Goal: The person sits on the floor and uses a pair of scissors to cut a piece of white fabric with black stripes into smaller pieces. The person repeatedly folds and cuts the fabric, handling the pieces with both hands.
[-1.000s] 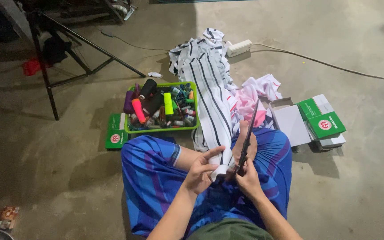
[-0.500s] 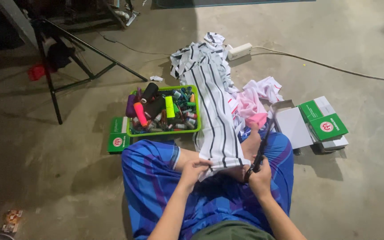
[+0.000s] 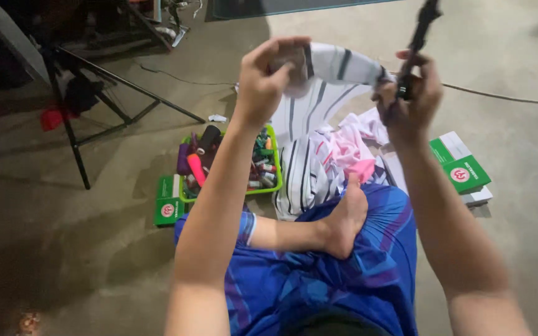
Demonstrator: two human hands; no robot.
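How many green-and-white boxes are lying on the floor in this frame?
2 clearly: one green box left of the green tray, one green-and-white box on the right, stacked on a white one. Others may hide behind the arms.

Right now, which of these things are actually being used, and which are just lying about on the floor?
In use:
left hand pinching the striped white cloth
right hand gripping a black tool and the cloth

Lying about:
green tray of thread spools
green and white boxes
pink cloth
black stand
floor cable
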